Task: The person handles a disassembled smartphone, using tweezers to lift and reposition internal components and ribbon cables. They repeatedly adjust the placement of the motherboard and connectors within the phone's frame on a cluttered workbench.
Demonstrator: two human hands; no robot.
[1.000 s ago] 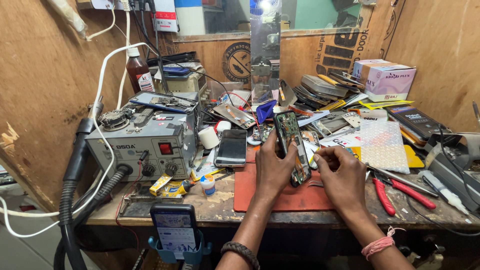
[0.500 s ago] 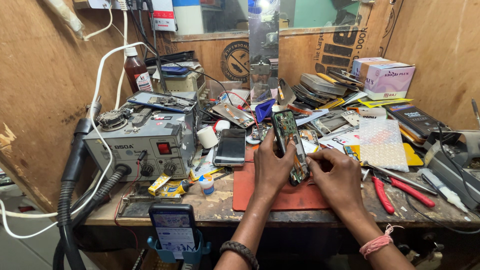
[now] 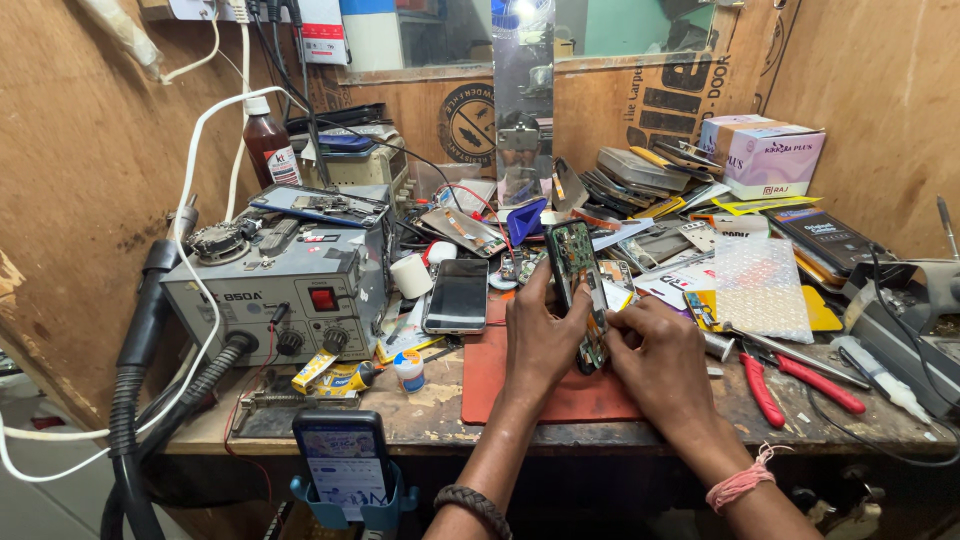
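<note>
The left hand [image 3: 540, 340] wraps its fingers around an opened phone [image 3: 578, 290], holding it upright above the red mat [image 3: 560, 395]. The right hand [image 3: 665, 365] curls its fingers against the phone's lower edge; whether it pinches anything I cannot tell. Red pliers [image 3: 790, 385] lie just right.

An opened phone with its circuit board bared [image 3: 578, 290] stands tilted over a flat rubber work mat [image 3: 560, 390], between the left hand [image 3: 540, 335] and right hand [image 3: 660, 365]. A boxy metal rework station [image 3: 280, 285] sits left; plastic-handled pliers [image 3: 795, 380] lie right.
</note>
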